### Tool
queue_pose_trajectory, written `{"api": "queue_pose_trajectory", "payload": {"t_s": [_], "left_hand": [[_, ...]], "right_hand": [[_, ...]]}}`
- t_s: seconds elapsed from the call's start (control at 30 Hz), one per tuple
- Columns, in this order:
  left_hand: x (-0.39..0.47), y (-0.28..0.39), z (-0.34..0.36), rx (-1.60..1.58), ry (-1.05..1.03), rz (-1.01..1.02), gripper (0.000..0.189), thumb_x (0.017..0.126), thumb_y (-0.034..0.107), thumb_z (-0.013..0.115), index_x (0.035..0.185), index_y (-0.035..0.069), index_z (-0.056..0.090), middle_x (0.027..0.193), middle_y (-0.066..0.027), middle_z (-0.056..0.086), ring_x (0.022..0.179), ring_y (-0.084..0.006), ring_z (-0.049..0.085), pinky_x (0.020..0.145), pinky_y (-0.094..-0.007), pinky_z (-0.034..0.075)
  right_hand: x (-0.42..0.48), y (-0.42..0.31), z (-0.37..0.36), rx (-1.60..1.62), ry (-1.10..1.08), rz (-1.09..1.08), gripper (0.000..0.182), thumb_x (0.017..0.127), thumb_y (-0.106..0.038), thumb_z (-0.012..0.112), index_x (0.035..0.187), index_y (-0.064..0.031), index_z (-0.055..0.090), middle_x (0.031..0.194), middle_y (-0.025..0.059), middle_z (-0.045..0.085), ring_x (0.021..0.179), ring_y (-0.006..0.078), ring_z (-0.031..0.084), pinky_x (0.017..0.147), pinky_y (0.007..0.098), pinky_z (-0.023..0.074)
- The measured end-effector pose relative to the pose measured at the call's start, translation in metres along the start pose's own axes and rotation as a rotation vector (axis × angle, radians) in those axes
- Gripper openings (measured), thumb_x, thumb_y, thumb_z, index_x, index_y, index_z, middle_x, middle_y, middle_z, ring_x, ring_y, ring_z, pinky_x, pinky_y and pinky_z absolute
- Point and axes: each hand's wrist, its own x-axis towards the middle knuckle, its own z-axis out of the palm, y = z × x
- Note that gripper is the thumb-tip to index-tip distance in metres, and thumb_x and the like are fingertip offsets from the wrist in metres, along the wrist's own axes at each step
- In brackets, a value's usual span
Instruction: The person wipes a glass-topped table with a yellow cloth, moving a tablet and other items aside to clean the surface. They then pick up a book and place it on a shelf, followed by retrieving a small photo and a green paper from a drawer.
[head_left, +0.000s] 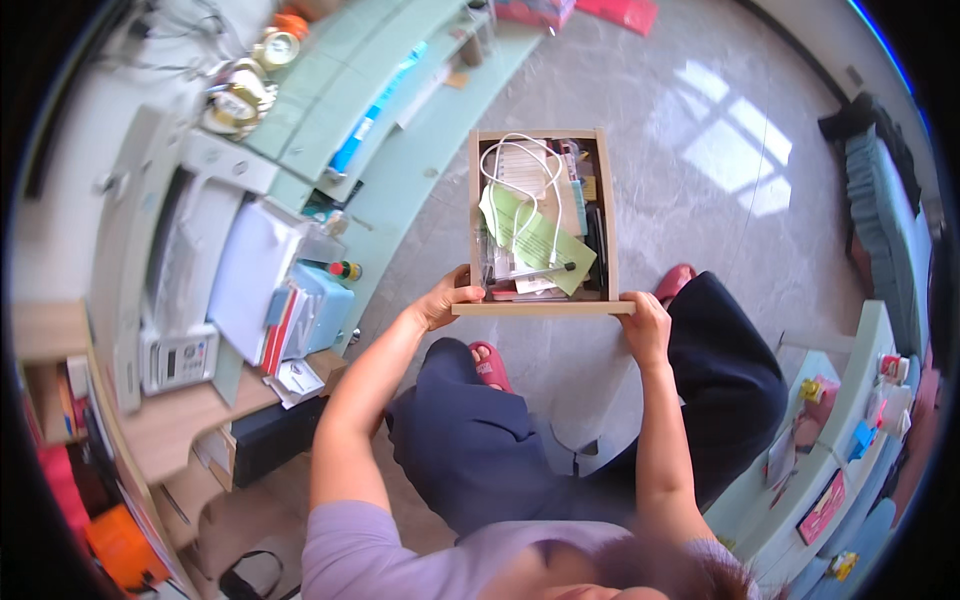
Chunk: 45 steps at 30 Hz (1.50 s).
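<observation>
A wooden drawer (611, 225), pulled free of any cabinet, is held out in front of me over the floor. My left hand (448, 300) grips the near left corner of its front panel. At the panel's right end, my right hand (646, 319) is closed around the edge. A white charging cable (517, 182) lies loosely coiled on top of the contents. Beneath it are a green printed sheet (559, 259) and a lined notepad (521, 169). A grey pen-like stick (540, 273) rests across the near end, and papers and small items fill the rest.
On the left, a desk (169, 435) carries a white printer (180, 358), folders and a light blue box (330, 304). A pale green shelf unit (300, 142) stands beyond it. Another pale green unit (870, 390) is at right. Grey tiled floor (675, 180) extends ahead.
</observation>
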Motion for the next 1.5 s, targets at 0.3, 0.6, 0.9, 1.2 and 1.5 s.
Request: {"api": "queue_pose_trajectory", "payload": {"t_s": [0.3,0.6,0.9,1.2,1.5], "left_hand": [[0.088,-0.126,-0.056,-0.164,0.135,-0.075,0.088,0.07,0.024,0.079,0.137,-0.006,0.031,0.127,-0.0144,0.049,0.113,-0.0203,0.051,0.095,-0.0327,0.043],[0.11,-0.183,-0.089,0.236,0.224,-0.142,0.086,0.066,0.032,0.081,0.133,-0.004,0.041,0.129,-0.0196,0.053,0.114,-0.0243,0.054,0.097,-0.0356,0.043],[0.128,-0.114,-0.062,1.117,-0.157,-0.517,0.043,0.072,0.039,0.07,0.083,-0.003,0.07,0.083,-0.0202,0.069,0.073,-0.0298,0.067,0.066,-0.0384,0.052],[0.197,-0.085,0.009,1.463,0.525,-0.04,0.035,0.076,0.038,0.07,0.082,0.004,0.062,0.093,-0.0164,0.065,0.09,-0.0334,0.064,0.073,-0.0434,0.052],[0.141,-0.002,0.053,1.028,0.481,0.425,0.024,0.084,0.015,0.066,0.076,-0.001,0.049,0.068,-0.0146,0.056,0.06,-0.0305,0.056,0.056,-0.0408,0.042]], "right_hand": [[-0.01,0.118,0.108,-0.115,-0.182,0.183,0.027,0.066,-0.006,0.076,0.09,-0.0095,0.064,0.083,0.0076,0.066,0.079,0.0267,0.064,0.069,0.0358,0.0504],[-0.029,0.161,0.143,-0.085,-0.217,0.254,0.029,0.068,-0.001,0.073,0.095,-0.0088,0.066,0.087,0.0092,0.068,0.082,0.0264,0.066,0.071,0.0337,0.0523],[-0.035,0.18,0.136,-0.075,-0.261,0.351,0.022,0.074,-0.001,0.068,0.095,-0.0075,0.067,0.087,0.0106,0.069,0.081,0.0286,0.067,0.073,0.0352,0.0523],[-0.022,0.165,0.121,-0.141,-0.211,0.485,0.034,0.078,0.005,0.052,0.108,-0.0066,0.063,0.107,0.0153,0.063,0.085,0.0303,0.064,0.077,0.038,0.0505],[0.002,0.125,0.13,0.071,-0.108,0.53,0.025,0.081,-0.002,0.06,0.104,-0.0074,0.066,0.097,0.0141,0.065,0.072,0.0237,0.065,0.07,0.034,0.0515]]}}
